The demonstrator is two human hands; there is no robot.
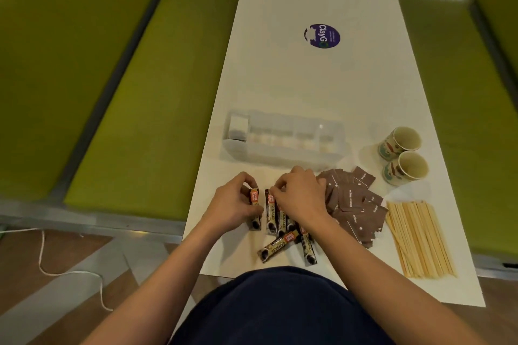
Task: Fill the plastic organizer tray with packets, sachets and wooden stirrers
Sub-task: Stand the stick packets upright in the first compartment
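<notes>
A clear plastic organizer tray stands across the white table, with white packets in its leftmost compartment. In front of it lie several dark coffee granule sticks. My left hand is closed around one coffee stick, holding its upper end. My right hand pinches the top of another stick in the pile. Brown sugar sachets are heaped to the right of my right hand. A bundle of wooden stirrers lies further right.
Two patterned paper cups lie on their sides at the right, behind the stirrers. A purple round sticker sits mid-table. Green benches flank the table on both sides. A white cord runs over the floor at the lower left.
</notes>
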